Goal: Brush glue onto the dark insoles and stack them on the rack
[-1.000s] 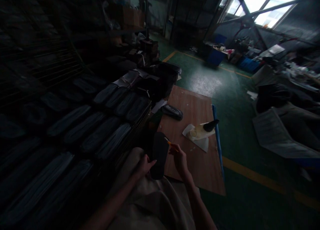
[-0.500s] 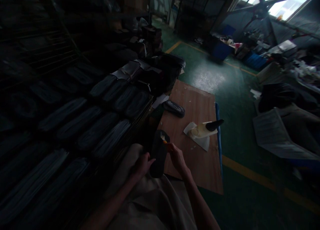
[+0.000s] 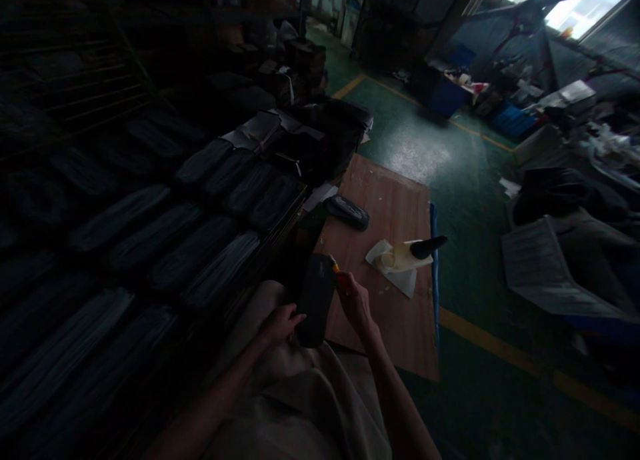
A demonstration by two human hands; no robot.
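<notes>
My left hand (image 3: 283, 323) pinches the near left edge of a flat black shoe sole (image 3: 316, 303), held over my lap at the table's edge. My right hand (image 3: 354, 300) is closed round the orange handle of a small brush (image 3: 335, 267). The brush tip lies at the sole's upper right edge; whether it touches is hard to tell in the dim light. Further up the wooden board (image 3: 390, 193) rests a dark sole-shaped stack (image 3: 347, 211) with pale smears. A cream container with a black tapered end (image 3: 425, 248) lies on a white sheet (image 3: 403, 281).
Rows of dark sole-shaped pieces (image 3: 155, 227) with pale streaks fill the rack on my left. Dark bundles (image 3: 290, 87) stand behind them. A pale bin (image 3: 540, 267) is on the green floor to the right, with blue crates (image 3: 513, 120) beyond.
The brush has moved from the sole's upper face to its right edge, with my right hand slightly higher. My left hand keeps its hold; the view has shifted a little.
</notes>
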